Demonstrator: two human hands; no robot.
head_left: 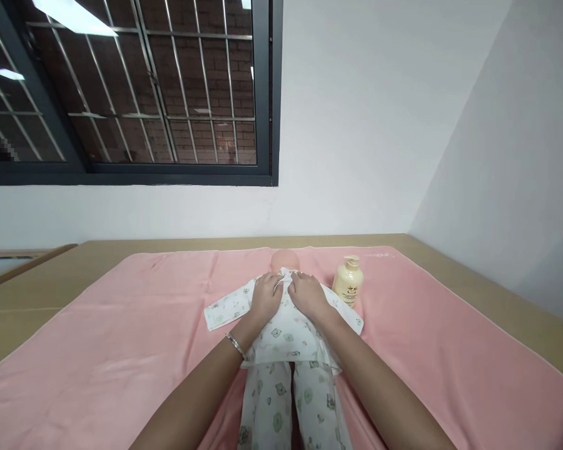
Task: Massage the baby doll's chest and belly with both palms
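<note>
Pink towel (122,325) spread wide over the tan tabletop (37,281), and right at the near edge we've got a doll's printed trousers (267,406) running up the middle. Both forearms come in over them, with a bracelet (235,345) on the left wrist.

Just beyond, the left hand (265,297) and right hand (309,297) sit side by side, palms down, on the chest of the doll's white printed top (286,337). The fingers are bent in at the neckline. Whether either grip actually has cloth pinched, I cannot tell from here.

The doll (285,258) lies on its back in the middle of the towel, head at the far end and sleeves spread left and right.

Now the worry: a cream pump bottle (348,281) stands upright just right of the head, near the right wrist. A sideways sweep of that arm could tip it. A hard tug at the collar might also drag the doll and ruck the towel.

Far back are a white wall (366,125) and a barred window (122,94) on the left.
</note>
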